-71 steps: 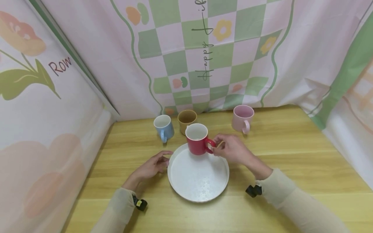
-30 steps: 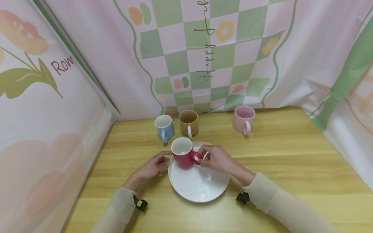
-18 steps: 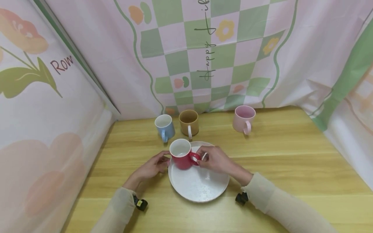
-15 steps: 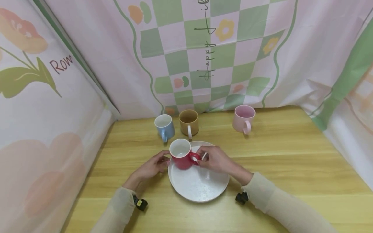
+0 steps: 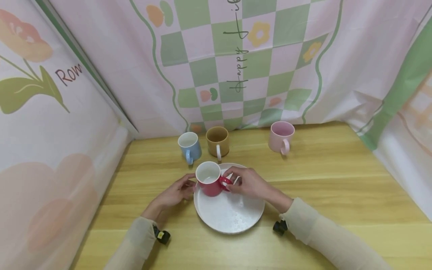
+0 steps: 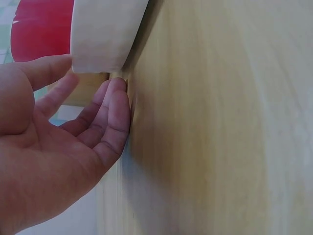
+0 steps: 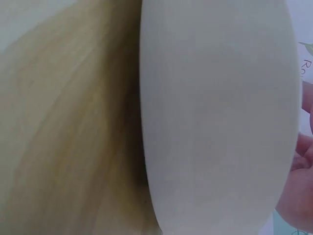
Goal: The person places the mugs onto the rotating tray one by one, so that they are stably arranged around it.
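Moved since earlier from twelve to about ten o'clock over the round white tray [image 5: 233, 219], the glossy red mug with a white inside [image 5: 209, 187] is upright. The left grip [image 5: 173, 193], loosely bent and empty, lies by the tray's nine o'clock side; the right grip [image 5: 249, 183] pinches the mug's handle at three o'clock. Beyond, on the wood-grain worktop [image 5: 324, 161], stand a light-blue mug [image 5: 194, 152] at half past ten, a brown mug [image 5: 213, 148] near twelve and a pink mug [image 5: 275, 142] past one.

Both sleeves [image 5: 332, 233] are beige; each cuff [image 5: 298, 216] bears a blocky black device [image 5: 165, 238], the left with a yellow patch [image 5: 160, 235].
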`<state>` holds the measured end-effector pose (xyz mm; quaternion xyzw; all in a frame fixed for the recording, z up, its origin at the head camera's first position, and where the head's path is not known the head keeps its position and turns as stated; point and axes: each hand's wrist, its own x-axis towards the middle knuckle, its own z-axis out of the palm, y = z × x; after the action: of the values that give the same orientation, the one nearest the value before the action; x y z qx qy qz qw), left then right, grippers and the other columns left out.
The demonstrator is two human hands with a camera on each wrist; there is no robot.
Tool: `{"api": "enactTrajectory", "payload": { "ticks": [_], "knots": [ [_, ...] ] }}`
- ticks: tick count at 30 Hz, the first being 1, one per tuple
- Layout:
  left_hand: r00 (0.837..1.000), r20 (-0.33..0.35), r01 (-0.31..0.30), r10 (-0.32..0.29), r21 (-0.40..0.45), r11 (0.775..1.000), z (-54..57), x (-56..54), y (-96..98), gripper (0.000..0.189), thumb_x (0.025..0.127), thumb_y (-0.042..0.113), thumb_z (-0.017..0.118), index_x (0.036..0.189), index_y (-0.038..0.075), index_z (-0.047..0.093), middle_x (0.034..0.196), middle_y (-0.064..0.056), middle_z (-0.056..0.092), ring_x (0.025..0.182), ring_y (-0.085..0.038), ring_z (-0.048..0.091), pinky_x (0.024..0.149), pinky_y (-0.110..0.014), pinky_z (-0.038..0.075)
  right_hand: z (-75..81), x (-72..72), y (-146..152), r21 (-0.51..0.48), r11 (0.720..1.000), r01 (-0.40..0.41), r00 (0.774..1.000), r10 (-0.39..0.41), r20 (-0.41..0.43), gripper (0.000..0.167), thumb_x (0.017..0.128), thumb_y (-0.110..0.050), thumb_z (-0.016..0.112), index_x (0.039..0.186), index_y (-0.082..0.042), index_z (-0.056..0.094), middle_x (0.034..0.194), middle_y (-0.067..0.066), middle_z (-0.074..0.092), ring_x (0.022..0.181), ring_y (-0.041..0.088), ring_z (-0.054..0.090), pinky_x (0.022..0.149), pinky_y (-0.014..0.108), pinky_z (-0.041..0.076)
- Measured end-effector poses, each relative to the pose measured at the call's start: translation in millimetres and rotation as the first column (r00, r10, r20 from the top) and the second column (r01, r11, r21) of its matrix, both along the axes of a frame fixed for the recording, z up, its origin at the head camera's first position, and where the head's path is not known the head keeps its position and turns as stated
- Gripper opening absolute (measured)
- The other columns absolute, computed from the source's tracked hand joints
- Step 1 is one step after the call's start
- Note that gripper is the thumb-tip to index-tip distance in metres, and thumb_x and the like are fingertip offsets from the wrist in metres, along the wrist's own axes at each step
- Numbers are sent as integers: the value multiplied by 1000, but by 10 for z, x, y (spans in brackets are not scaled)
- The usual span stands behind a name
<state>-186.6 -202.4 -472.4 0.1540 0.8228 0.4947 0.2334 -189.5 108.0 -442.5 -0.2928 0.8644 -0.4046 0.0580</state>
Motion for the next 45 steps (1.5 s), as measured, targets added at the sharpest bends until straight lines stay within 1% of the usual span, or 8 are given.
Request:
{"api": "enactTrajectory", "payload": {
  "ticks": [4, 9, 14, 18, 23, 33, 40, 45],
  "knots": [
    [1000, -4, 14, -14, 6, 1000, 12, 0, -2, 47, 104, 18, 51, 151, 18, 41, 136, -19, 56, 118, -29, 55, 89, -37, 54, 18, -20, 12, 11, 999, -37, 999, 37, -36, 31, 86, -13, 74, 114, -20, 66, 88, -2, 71, 73, 4, 65, 69, 21, 55],
    [1000, -3, 25, -25, -6, 1000, -5, -6, -14, 47, 105, 19, 50, 151, 19, 40, 136, -19, 55, 116, -28, 55, 88, -35, 53, 25, -65, 53, 22, 997, -76, 995, 78, -68, 29, 88, -12, 73, 115, -19, 67, 92, -2, 71, 77, 7, 64, 70, 22, 54],
    [1000, 1, 24, -24, -9, 1000, -10, -4, -9, 47, 105, 19, 50, 151, 20, 40, 135, -19, 56, 114, -27, 55, 86, -33, 52, 22, -157, 96, 40, 994, -104, 988, 108, -107, 27, 90, -13, 71, 116, -19, 68, 103, -3, 73, 77, 11, 63, 70, 22, 53],
    [1000, -3, 23, -23, -15, 1000, -8, -4, -9, 46, 105, 20, 49, 151, 19, 41, 135, -19, 56, 113, -26, 56, 86, -33, 52, 19, -243, 125, 40, 989, -139, 984, 143, -107, 26, 92, -12, 69, 117, -19, 69, 108, -3, 72, 84, 15, 64, 75, 25, 55],
    [1000, -6, 24, -24, -14, 1000, -3, 3, -6, 47, 105, 19, 49, 151, 19, 40, 136, -20, 56, 113, -27, 57, 87, -33, 53, 22, -330, 145, 43, 986, -158, 981, 162, -105, 27, 94, -12, 67, 120, -19, 68, 111, -2, 72, 92, 13, 65, 82, 30, 56],
    [1000, -6, 29, -30, -16, 999, -19, 0, -19, 47, 105, 20, 49, 151, 19, 39, 135, -20, 56, 113, -27, 57, 88, -34, 52, 21, -420, 163, 72, 982, -176, 979, 183, -89, 30, 96, -17, 65, 125, -20, 66, 114, -2, 72, 92, 12, 63, 80, 28, 54],
    [999, -17, 37, -38, -26, 999, -8, 3, -25, 48, 106, 20, 48, 152, 19, 38, 136, -20, 56, 113, -27, 57, 87, -33, 51, 29, -502, 167, 52, 973, -226, 969, 230, -91, 31, 96, -12, 62, 127, -16, 66, 111, 2, 71, 84, 15, 62, 74, 24, 53],
    [999, -24, 47, -47, -18, 999, 3, 10, -20, 48, 106, 19, 47, 152, 19, 37, 137, -21, 56, 115, -28, 57, 86, -33, 51, 31, -538, 156, 35, 973, -227, 970, 229, -76, 30, 96, -11, 61, 126, -15, 66, 113, 3, 71, 88, 17, 65, 76, 25, 54]
  ]
}}
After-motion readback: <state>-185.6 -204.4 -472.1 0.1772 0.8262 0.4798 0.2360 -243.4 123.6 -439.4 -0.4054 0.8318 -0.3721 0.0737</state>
